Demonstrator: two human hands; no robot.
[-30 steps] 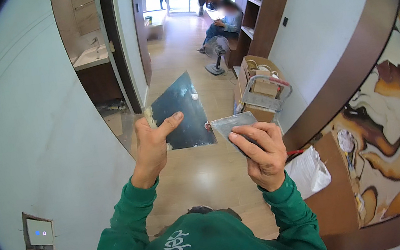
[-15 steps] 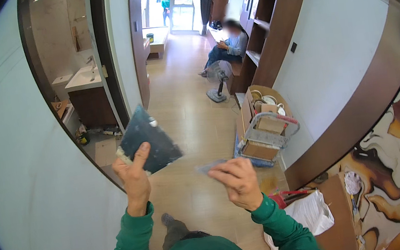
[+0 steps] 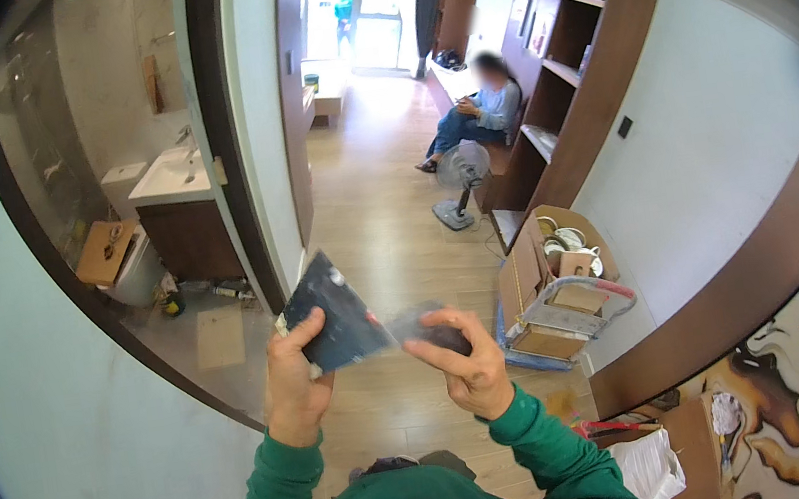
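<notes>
My left hand grips a dark, flat, square board by its near left edge, thumb laid on top. Whitish smears and a pale spot mark the board's face. Just right of it, my right hand is closed around a thin, dark, blurred scraper blade. The blade's left edge comes close to the board's right corner; whether they touch is hard to tell.
A hand cart with open cartons stands ahead on the right, before a standing fan and a seated person. On the left, a doorway leads to a bathroom with a washbasin. A white bag lies near right.
The view has shifted forward along the room. My left hand has brought the board lower and to the right, and the blade in my right hand is now closer to it.
</notes>
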